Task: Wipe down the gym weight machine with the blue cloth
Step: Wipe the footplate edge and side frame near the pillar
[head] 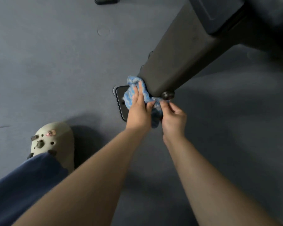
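Observation:
The gym weight machine's dark frame post (178, 59) slants down from the upper right to a black foot plate (121, 98) on the floor. The blue cloth (133, 93) is bunched against the lower end of the post. My left hand (140, 111) lies on the cloth with fingers extended, pressing it to the post's base. My right hand (173, 118) pinches the cloth's hanging end just below a round black bolt cap (167, 95).
Grey-blue gym flooring (55, 62) surrounds the post. My foot in a pale clog (54, 144) and a blue trouser leg (23, 185) are at the lower left. Another black machine foot (105, 0) shows at the top edge.

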A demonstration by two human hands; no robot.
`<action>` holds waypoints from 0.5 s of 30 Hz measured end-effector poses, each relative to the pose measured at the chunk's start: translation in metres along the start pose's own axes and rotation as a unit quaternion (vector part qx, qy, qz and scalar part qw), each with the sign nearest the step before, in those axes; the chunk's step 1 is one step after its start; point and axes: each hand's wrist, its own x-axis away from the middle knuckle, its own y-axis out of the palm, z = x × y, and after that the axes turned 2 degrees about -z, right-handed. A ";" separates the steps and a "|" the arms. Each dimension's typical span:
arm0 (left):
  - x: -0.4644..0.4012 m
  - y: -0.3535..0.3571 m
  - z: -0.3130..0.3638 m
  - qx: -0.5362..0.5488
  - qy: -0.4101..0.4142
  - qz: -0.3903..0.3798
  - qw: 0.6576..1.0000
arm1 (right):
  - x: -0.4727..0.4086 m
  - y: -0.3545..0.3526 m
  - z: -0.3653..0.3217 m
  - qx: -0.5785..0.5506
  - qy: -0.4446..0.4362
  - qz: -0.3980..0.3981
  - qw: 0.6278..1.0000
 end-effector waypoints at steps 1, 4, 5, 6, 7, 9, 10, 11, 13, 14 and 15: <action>0.006 0.004 0.001 0.020 -0.011 0.019 1.000 | 0.004 0.003 0.001 0.010 -0.009 0.030 0.999; 0.020 0.010 -0.006 0.062 -0.021 0.044 0.997 | 0.010 0.011 0.006 0.039 -0.003 0.056 0.998; 0.024 0.011 -0.010 0.058 -0.024 0.040 0.997 | 0.011 0.013 0.007 0.046 0.000 0.060 0.997; 0.027 0.011 -0.014 0.053 -0.033 0.031 0.998 | 0.013 0.014 0.009 0.054 0.009 0.064 0.996; 0.030 0.011 -0.017 0.052 -0.044 0.022 0.997 | 0.014 0.013 0.012 0.059 0.025 0.059 0.996; 0.028 0.010 -0.020 0.058 -0.068 0.007 0.996 | 0.015 0.013 0.016 0.037 0.080 0.027 0.996; 0.024 0.008 -0.020 0.056 -0.080 -0.001 0.995 | 0.014 0.013 0.016 0.012 0.101 0.013 0.995; 0.020 0.006 -0.019 0.047 -0.084 -0.007 0.995 | 0.012 0.013 0.016 -0.006 0.106 0.007 0.994; 0.013 0.002 -0.015 0.019 -0.046 -0.012 0.999 | 0.003 0.013 0.011 -0.017 0.074 0.015 0.997; 0.010 -0.001 -0.014 -0.001 -0.006 -0.012 1.000 | 0.000 0.013 0.007 -0.022 0.055 0.021 0.998; 0.008 -0.004 -0.013 -0.017 0.034 -0.012 0.999 | -0.004 0.013 0.005 -0.028 0.041 0.019 0.999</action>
